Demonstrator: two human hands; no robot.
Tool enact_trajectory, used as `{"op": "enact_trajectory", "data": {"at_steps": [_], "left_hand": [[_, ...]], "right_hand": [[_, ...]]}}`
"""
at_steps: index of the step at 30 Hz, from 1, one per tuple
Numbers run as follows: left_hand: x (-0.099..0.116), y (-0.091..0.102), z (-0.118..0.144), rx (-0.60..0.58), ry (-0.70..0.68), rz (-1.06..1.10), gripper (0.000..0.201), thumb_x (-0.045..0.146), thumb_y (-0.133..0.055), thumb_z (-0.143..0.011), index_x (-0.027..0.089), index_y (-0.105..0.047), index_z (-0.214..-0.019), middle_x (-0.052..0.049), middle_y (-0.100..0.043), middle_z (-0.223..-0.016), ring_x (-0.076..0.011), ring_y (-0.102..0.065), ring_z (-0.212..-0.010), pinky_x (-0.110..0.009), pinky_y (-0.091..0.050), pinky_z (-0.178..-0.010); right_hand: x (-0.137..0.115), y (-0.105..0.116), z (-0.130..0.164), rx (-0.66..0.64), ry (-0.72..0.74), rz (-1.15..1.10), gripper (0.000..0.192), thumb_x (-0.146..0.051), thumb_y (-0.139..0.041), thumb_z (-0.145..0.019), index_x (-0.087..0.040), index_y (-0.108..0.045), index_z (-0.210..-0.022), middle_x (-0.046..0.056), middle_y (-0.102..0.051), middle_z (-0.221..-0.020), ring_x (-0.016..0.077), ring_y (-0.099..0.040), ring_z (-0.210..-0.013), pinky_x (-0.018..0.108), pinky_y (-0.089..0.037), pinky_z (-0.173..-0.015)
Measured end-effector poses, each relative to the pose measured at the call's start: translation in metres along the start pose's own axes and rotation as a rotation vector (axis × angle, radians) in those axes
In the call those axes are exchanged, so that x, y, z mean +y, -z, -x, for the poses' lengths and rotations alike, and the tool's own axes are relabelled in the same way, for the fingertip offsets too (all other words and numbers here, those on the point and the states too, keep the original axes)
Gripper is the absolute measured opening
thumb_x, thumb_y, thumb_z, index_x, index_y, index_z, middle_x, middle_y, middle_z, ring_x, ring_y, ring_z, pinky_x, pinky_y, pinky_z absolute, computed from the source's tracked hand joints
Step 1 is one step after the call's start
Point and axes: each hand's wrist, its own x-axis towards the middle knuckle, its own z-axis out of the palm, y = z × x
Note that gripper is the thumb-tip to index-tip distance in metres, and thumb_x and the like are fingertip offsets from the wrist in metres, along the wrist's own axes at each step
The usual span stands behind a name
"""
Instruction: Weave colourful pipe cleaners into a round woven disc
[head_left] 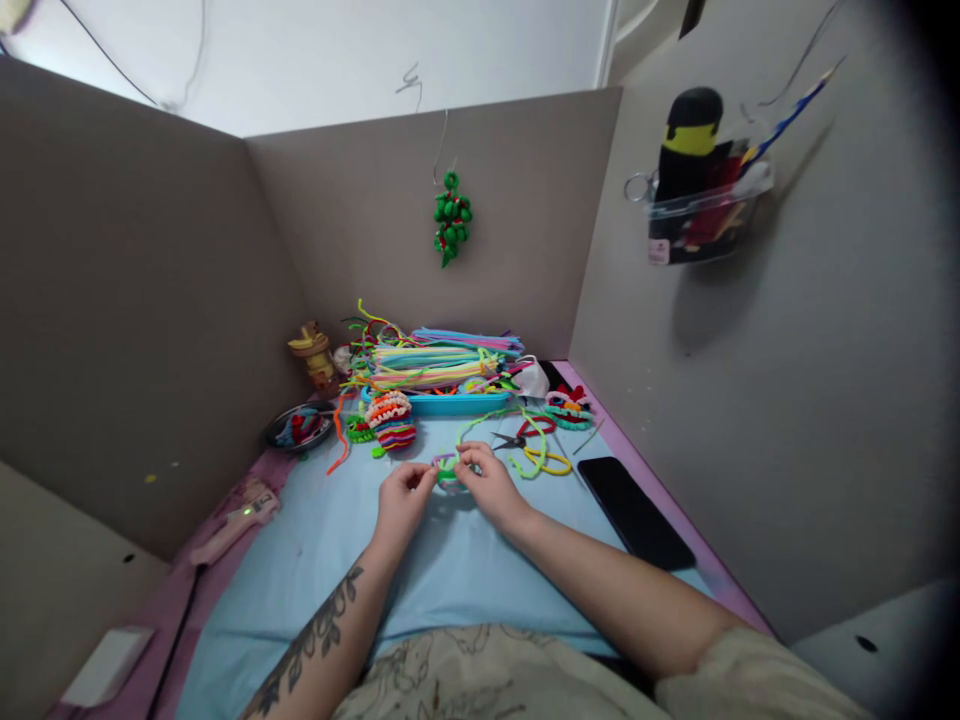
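My left hand [402, 495] and my right hand [487, 482] meet over the light blue mat [450, 570], both pinching a small green and purple pipe-cleaner piece [448, 472]. A light green pipe cleaner [487, 418] trails from it toward the back. Small scissors [508, 441] lie just beyond my right hand, next to a yellow pipe-cleaner loop [549, 462] and a red loop [535, 426].
A blue tray [450, 404] heaped with coloured pipe cleaners stands at the back. A striped coiled figure [391, 420], a metal bowl [298, 427], a black phone [634, 512], a pink glue gun [234, 522] and a green hanging ornament [451, 218] surround the mat. Cardboard walls enclose the desk.
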Motion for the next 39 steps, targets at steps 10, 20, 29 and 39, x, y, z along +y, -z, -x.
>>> {"op": "enact_trajectory", "data": {"at_steps": [10, 20, 29, 39], "left_hand": [[0.002, -0.004, 0.004, -0.078, 0.163, 0.156, 0.034, 0.045, -0.062, -0.068, 0.013, -0.07, -0.074, -0.002, -0.061, -0.056, -0.0137, -0.051, -0.053, -0.023, -0.037, -0.049], [-0.002, -0.011, 0.007, -0.124, 0.169, 0.307, 0.028, 0.041, -0.064, -0.068, 0.013, -0.063, -0.064, 0.0, -0.059, -0.059, -0.0118, -0.049, -0.057, -0.023, -0.037, -0.058], [0.0, -0.006, 0.004, -0.041, 0.196, 0.309, 0.03, 0.042, -0.065, -0.065, 0.013, -0.058, -0.06, 0.003, -0.048, -0.052, -0.0093, -0.039, -0.051, -0.022, -0.029, -0.052], [-0.003, -0.016, 0.007, 0.019, 0.148, 0.314, 0.026, 0.039, -0.062, -0.066, 0.014, -0.056, -0.063, 0.003, -0.046, -0.055, -0.0098, -0.038, -0.053, -0.022, -0.029, -0.053]], "right_hand": [[-0.003, -0.004, 0.005, 0.037, 0.046, 0.083, 0.009, -0.025, -0.053, -0.075, -0.019, -0.057, -0.07, 0.007, -0.048, -0.105, 0.0183, -0.049, -0.101, 0.03, -0.04, -0.086], [0.002, -0.005, 0.003, 0.051, 0.001, 0.021, 0.012, -0.028, -0.055, -0.074, -0.018, -0.058, -0.068, 0.008, -0.052, -0.104, 0.0191, -0.049, -0.104, 0.03, -0.037, -0.089], [0.01, -0.005, 0.0, 0.033, -0.072, -0.089, 0.022, -0.038, -0.056, -0.074, -0.018, -0.066, -0.076, 0.01, -0.051, -0.113, 0.0204, -0.049, -0.107, 0.03, -0.04, -0.085], [0.003, -0.013, 0.009, 0.131, 0.102, 0.118, 0.008, -0.02, -0.055, -0.072, -0.017, -0.056, -0.065, 0.009, -0.043, -0.12, 0.0213, -0.043, -0.114, 0.035, -0.032, -0.097]]}}
